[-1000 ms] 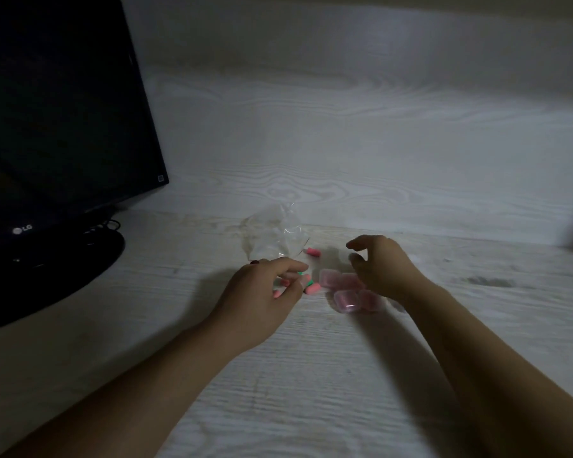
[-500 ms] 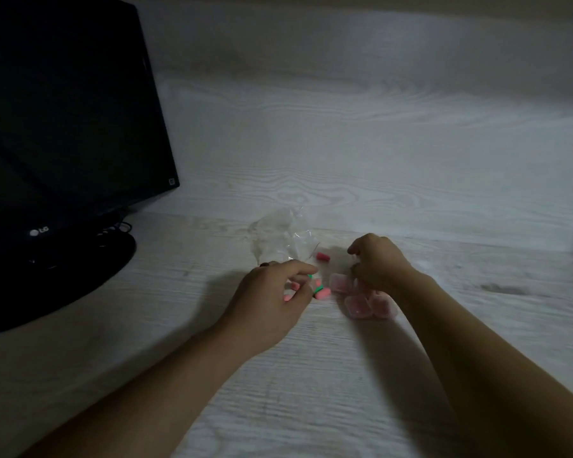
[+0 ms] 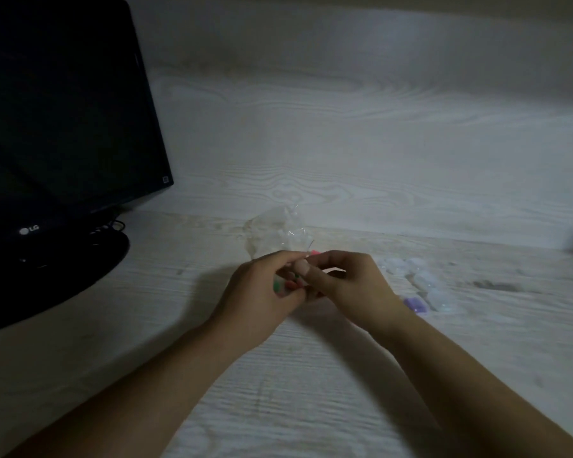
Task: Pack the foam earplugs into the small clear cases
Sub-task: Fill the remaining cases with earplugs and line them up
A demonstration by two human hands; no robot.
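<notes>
Both hands meet over the pale wood-grain surface (image 3: 311,391): left hand (image 3: 262,292) cups soft pink-green earplugs (image 3: 286,285), right hand (image 3: 348,285) pinches something unclear; glossy clear cases (image 3: 424,280) lie right, crinkled bag (image 3: 272,233) behind

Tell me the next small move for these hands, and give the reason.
Probably press an earplug into whatever the right hand holds, likely a case, though it is hidden. The left hand grips red and green earplugs against the right fingertips, and the other cases lie untouched to the right.
</notes>
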